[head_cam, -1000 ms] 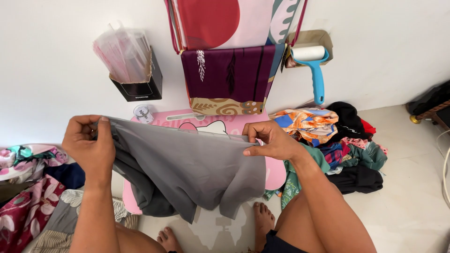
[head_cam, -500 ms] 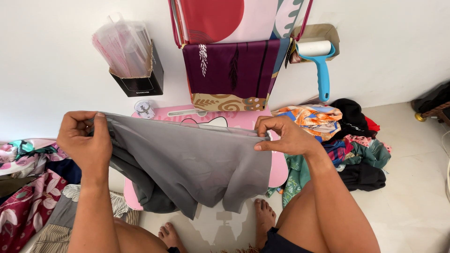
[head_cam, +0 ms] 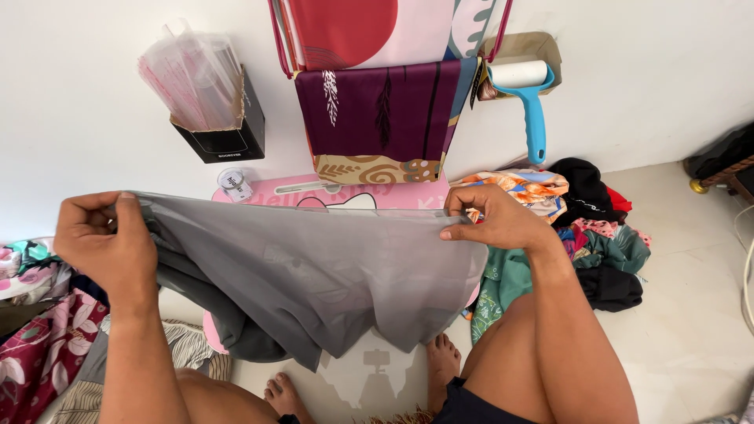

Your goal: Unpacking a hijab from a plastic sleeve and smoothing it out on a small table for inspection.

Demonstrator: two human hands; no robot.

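**Grey cloth held taut by its top edge**

Grey, thin fabric was stretched between both hands. The left hand (head_cam: 102, 243) was closed in a fist-like pinch on one top corner of the grey cloth (head_cam: 314, 267), thumb over the hem, and the right hand (head_cam: 491, 220) pinched the opposite top corner between thumb and fingertips, so the upper edge ran nearly straight from one to the other. Below that edge the cloth hung loose in folds, bunched darker under the left hand, its lower hem dangling above the person's bare feet (head_cam: 440, 365).

Behind the cloth a pink folding board (head_cam: 330, 192) lay on the floor against the wall, only its far edge and a small right-hand sliver showing. A small round tape roll (head_cam: 234, 182) sat at the board's far left corner. On the wall above hung a black box of clear plastic bags (head_cam: 208, 102), patterned fabric panels (head_cam: 377, 118) and a blue lint roller (head_cam: 528, 94). A pile of mixed clothes (head_cam: 581, 235) lay just right of the board, and floral fabrics (head_cam: 39, 314) lay to its left.

Judging by the grip, this looked like the spreading step: the piece was opened out and squared by its corners. A next move would call for keeping both corners level and the edge taut while lowering it flat onto the board.
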